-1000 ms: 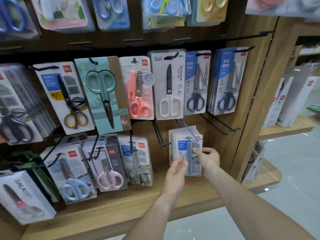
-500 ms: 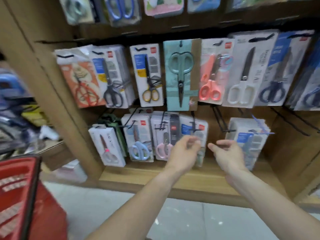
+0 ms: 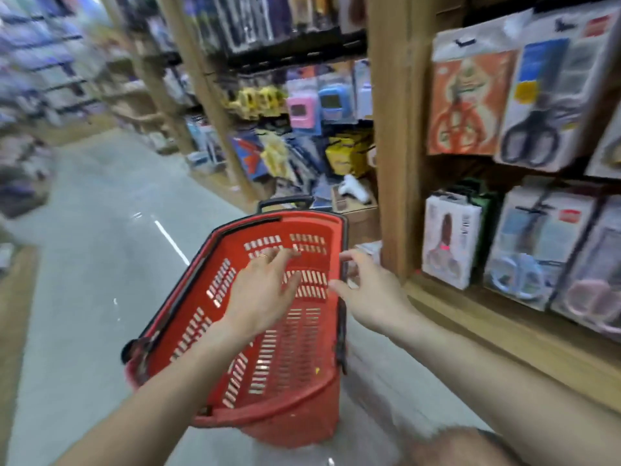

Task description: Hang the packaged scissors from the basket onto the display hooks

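A red plastic basket (image 3: 289,408) stands on the floor below me, and I see no packages inside it. My left hand (image 3: 262,290) hovers over the basket's inside with fingers spread, holding nothing. My right hand (image 3: 369,294) reaches over the basket's right rim, fingers loosely extended and empty. Packaged scissors (image 3: 531,105) hang on display hooks on the wooden shelf unit at the right, with more packs (image 3: 450,240) in a lower row.
A wooden upright post (image 3: 393,129) divides the scissors bay from a bay of other stationery. The basket's black pull handle (image 3: 285,201) sticks up at its far end. The grey aisle floor (image 3: 94,247) stretches left. My knee (image 3: 460,445) shows at the bottom.
My view swung left from the scissors display down to the basket. Both hands left the hung pack and moved empty over the basket.
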`<state>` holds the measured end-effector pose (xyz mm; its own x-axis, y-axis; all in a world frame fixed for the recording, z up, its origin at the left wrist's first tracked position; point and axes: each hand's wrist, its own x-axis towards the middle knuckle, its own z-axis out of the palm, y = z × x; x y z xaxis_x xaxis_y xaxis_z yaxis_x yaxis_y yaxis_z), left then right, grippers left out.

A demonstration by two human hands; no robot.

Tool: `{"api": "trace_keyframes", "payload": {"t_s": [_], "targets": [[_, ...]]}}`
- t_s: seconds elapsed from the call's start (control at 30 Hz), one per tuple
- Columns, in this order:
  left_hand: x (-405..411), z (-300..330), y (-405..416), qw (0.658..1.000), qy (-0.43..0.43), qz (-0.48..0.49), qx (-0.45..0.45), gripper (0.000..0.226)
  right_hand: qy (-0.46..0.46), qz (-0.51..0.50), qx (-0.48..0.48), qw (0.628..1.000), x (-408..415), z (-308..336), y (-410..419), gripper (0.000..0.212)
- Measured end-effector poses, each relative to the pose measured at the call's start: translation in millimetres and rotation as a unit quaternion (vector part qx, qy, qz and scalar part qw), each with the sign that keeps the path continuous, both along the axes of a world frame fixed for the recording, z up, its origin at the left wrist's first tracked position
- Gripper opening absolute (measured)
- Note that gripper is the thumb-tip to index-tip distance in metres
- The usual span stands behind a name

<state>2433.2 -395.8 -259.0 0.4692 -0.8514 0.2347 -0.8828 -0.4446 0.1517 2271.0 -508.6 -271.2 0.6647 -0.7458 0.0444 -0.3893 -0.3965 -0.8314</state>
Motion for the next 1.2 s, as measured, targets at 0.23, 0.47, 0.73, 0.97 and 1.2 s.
{"api": "trace_keyframes", "payload": {"t_s": [0.23, 0.47, 0.73, 0.97, 1.2], "targets": [[99, -27, 50, 0.982, -0.129, 0.118, 0.076, 0.046, 0.163, -0.011, -0.111, 0.980, 82, -15, 12, 0.076], [169, -34, 79, 0.946, -0.044, 0.242, 0.211, 0.079, 0.310, -0.002, -0.173, 0.935, 86, -22, 17, 0.087], [185, -40, 84, 0.954, 0.153, 0.237, 0.103, 0.085, 0.244, 0.073, -0.242, 0.936, 115, -16, -75, 0.054], [189, -70, 38, 0.896, 0.281, 0.323, -0.117, 0.080, 0.264, 0.133, -0.326, 0.898, 201, -14, -170, 0.040], [186, -65, -14, 0.871, 0.309, 0.333, -0.188, 0.072, 0.355, 0.138, -0.372, 0.847, 216, -40, -183, 0.040]]}}
